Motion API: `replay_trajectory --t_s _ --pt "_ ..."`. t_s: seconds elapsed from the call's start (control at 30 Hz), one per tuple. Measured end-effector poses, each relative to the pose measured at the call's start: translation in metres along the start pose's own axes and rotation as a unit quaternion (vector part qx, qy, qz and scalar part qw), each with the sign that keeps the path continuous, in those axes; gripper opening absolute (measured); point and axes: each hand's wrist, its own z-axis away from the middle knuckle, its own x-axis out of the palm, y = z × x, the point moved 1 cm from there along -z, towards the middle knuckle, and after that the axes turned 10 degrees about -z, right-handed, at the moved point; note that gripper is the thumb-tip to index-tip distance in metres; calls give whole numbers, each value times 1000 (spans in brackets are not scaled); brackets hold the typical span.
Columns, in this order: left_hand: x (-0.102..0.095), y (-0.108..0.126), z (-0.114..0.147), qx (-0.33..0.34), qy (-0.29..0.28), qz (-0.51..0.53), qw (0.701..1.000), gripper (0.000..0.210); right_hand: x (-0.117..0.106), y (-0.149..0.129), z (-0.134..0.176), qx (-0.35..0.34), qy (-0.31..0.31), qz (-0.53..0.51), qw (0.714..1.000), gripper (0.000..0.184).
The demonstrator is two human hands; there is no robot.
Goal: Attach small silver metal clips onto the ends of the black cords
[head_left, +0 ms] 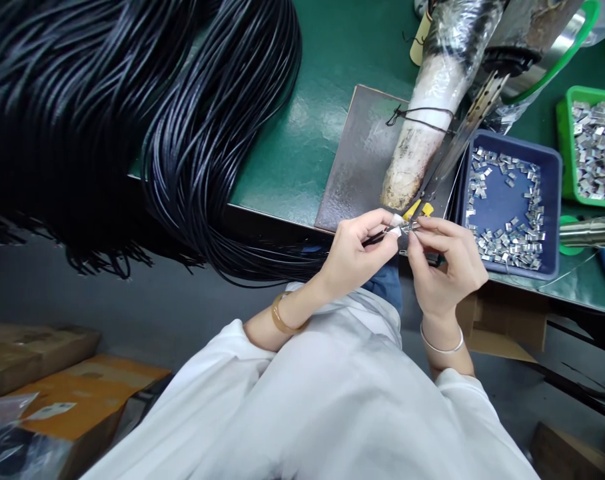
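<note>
One left hand [360,257] closed on cable [376,237]

The left arm [260,331] reached forward at a slant, and the right arm [452,360] reached almost straight ahead. The left hand [355,253] pinched with its thumb and first finger. The right hand [450,270] had bent fingers, with its thumb pointing forward. Their fingertips were close together.

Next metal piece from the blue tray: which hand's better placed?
Likely the right hand: it is nearer to the blue tray of small metal pieces. The left hand is farther off, toward the black cables.
</note>
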Motion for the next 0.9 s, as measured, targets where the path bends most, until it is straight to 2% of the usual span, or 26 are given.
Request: replay_trajectory --t_s 0.33,0.47,0.67,0.8,0.83,0.9 --pt "-1 -2 2 34 23 -15 999 17 -3 -5 -2 -7 -11 6 1000 18" --pt "-2 -2 2 13 5 30 999 15 -5 -5 2 -21 -22 1 1000 18" --pt "-1 0 5 -27 -11 33 999 15 -23 3 11 27 -8 -12 1000 13" --pt "0 -1 9 -4 -18 22 1000 19 -25 -7 8 -5 -95 92 991 18" --pt "0 -1 10 5 -19 17 1000 20 -24 -9 6 2 -110 96 989 14" --pt "0 -1 13 25 -18 2 1000 21 -21 -10 5 59 -123 57 989 4"
